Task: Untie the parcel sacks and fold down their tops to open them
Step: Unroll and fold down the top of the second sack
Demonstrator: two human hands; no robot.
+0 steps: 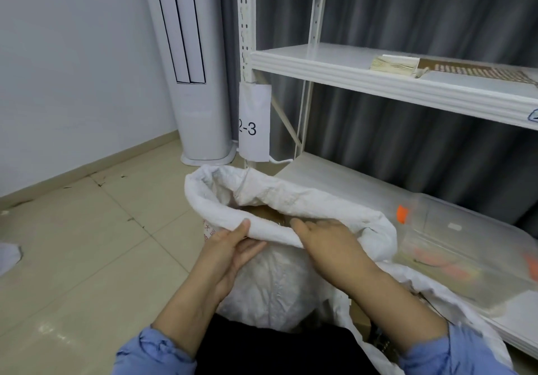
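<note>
Both hands are on one white woven parcel sack (273, 290), which stands on the tiled floor (96, 246) right in front of me, against the white metal shelving (364, 74). Its mouth is open and the top is rolled down into a thick rim. My view shows the left hand (233, 246) clamped on the near-left part of that rim, thumb on top and fingers (250, 248) curled beneath. The right hand (329, 240) lies over the near rim with its fingers (302, 224) close together and reaching into the mouth. The thumb is hidden, so I cannot tell whether it grips. Brown cardboard (262, 210) shows inside the sack.

Red printing (207, 230) runs down the sack just left of the left hand, too small for me to read. A paper sheet (254, 124) hanging on the shelving upright reads "2-3". A clear plastic bin (471, 237) with an orange clip sits on the lowest shelf, just right of the sack. A white floor-standing air conditioner (198, 89) stands in the corner.
</note>
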